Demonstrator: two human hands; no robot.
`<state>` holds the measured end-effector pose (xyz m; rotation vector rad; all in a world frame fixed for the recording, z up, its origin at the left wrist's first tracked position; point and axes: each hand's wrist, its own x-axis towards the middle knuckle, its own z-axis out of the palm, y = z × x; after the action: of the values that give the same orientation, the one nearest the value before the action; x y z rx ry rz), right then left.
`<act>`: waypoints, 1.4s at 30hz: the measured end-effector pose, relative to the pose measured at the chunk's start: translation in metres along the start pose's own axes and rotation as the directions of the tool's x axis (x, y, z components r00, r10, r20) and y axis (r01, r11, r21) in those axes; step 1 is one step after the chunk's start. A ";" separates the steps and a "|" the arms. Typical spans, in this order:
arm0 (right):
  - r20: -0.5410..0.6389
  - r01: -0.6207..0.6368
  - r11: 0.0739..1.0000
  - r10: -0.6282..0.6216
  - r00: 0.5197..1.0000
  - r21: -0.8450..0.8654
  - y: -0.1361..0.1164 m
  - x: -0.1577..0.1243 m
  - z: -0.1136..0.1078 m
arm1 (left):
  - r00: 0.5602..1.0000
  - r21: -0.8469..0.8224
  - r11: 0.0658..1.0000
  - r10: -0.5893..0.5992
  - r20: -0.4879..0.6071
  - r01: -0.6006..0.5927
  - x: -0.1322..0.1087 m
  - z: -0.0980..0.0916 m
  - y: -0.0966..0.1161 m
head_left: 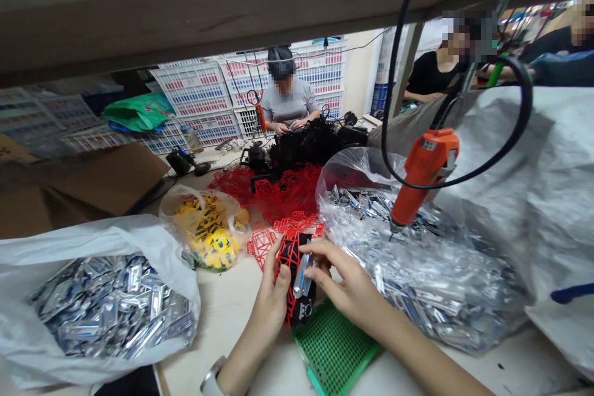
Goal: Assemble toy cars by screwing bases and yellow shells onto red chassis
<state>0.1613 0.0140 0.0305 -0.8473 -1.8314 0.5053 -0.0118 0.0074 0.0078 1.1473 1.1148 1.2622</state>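
Both hands are closed around one small assembly: the left hand (273, 297) wraps a frame (288, 255) of black plastic with red openwork lattice, thumb on its face, while the right hand (346, 284) pinches a strip (301, 275), chrome-bright and slim, flat against that frame. The frame stands roughly upright between the two palms, just above the bench.

Directly below the grip lies a green tray (334, 346), its surface a fine grid of holes. Above and to the right hangs an orange screwdriver (420, 176), smooth-bodied and tapered, tip down, on a thick black cable. Clear crinkled bags sit either side: a right bag (417, 272) and a left bag (106, 306), both heaped with shiny strips. Beyond the grip spreads a red pile (288, 198) of lattice parts, with a yellow bag (211, 229) just left of it. Marks on the yellow parts are too small to read.
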 end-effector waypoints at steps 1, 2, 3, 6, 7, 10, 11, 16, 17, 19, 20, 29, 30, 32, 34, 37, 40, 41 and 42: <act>0.011 0.023 0.999 -0.023 1.000 -0.027 0.001 0.000 0.000 | 1.000 0.004 1.000 0.005 -0.005 -0.005 0.000 0.000 -0.001; 0.021 0.038 0.998 -0.037 0.999 -0.050 0.002 0.000 -0.001 | 1.000 0.008 1.000 0.009 -0.014 -0.009 0.000 -0.001 -0.002; 0.029 0.045 0.997 -0.043 0.999 -0.069 0.003 -0.001 -0.001 | 0.999 0.014 1.000 0.019 -0.028 -0.019 0.001 -0.002 -0.003; 0.031 0.106 0.987 -0.103 0.994 -0.117 0.004 -0.002 -0.002 | 0.994 0.061 0.995 0.083 -0.065 -0.079 0.001 -0.003 -0.005; 0.034 0.143 0.981 -0.140 0.990 -0.133 0.004 -0.002 -0.002 | 0.991 0.088 0.991 0.110 -0.071 -0.103 0.001 -0.004 -0.005; 0.042 0.245 0.952 -0.241 0.970 -0.185 0.002 -0.002 -0.003 | 0.984 0.159 0.977 0.156 -0.085 -0.141 -0.001 -0.004 -0.003; 0.042 0.255 0.946 -0.252 0.967 -0.198 0.001 -0.002 -0.003 | 0.983 0.171 0.975 0.161 -0.088 -0.144 -0.002 -0.004 -0.002; -0.008 0.116 0.984 -0.118 0.993 -0.137 0.001 -0.003 0.001 | 0.981 0.155 0.970 0.192 -0.026 -0.185 -0.006 -0.004 0.003; -0.016 0.059 0.993 -0.061 0.998 -0.099 0.001 -0.003 0.002 | 0.978 0.142 0.969 0.207 -0.007 -0.204 -0.006 -0.004 0.004; -0.020 -0.044 0.999 0.044 0.999 -0.024 0.002 -0.004 0.004 | 0.977 0.110 0.971 0.214 0.019 -0.214 -0.006 -0.004 0.006; -0.024 -0.077 0.997 0.078 0.997 0.007 0.002 -0.004 0.005 | 0.980 0.094 0.975 0.200 0.024 -0.201 -0.006 -0.004 0.007; -0.074 0.189 0.969 -0.203 0.976 -0.162 -0.012 -0.007 0.012 | 0.980 -0.003 0.990 0.142 -0.139 -0.144 -0.003 0.004 0.007; -0.062 0.210 0.963 -0.223 0.973 -0.172 -0.014 -0.007 0.014 | 0.977 -0.010 0.990 0.137 -0.166 -0.140 -0.004 0.004 0.007; -0.076 0.208 0.963 -0.223 0.972 -0.171 -0.018 -0.009 0.017 | 0.971 -0.036 0.992 0.112 -0.209 -0.122 -0.005 0.006 0.007; -0.133 0.186 0.968 -0.210 0.969 -0.169 -0.020 -0.011 0.019 | 0.968 -0.079 0.990 0.095 -0.231 -0.116 -0.006 0.007 0.008; -0.234 0.135 0.979 -0.169 0.957 -0.153 -0.019 -0.011 0.023 | 0.969 -0.133 0.983 0.096 -0.226 -0.128 -0.008 0.009 0.009; -0.286 0.054 0.996 -0.073 0.955 -0.073 -0.017 -0.010 0.025 | 0.974 -0.159 0.981 0.073 -0.214 -0.109 -0.009 0.010 0.009; -0.296 0.028 0.998 -0.041 0.954 -0.049 -0.016 -0.010 0.026 | 0.973 -0.161 0.981 0.069 -0.218 -0.106 -0.009 0.010 0.008; -0.306 0.008 1.000 -0.017 0.952 -0.030 -0.016 -0.010 0.027 | 0.971 -0.157 0.981 0.073 -0.229 -0.111 -0.009 0.010 0.007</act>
<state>0.1342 -0.0030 0.0247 -0.8802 -1.5600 0.3191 -0.0032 -0.0021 0.0159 0.9565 1.1023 1.5578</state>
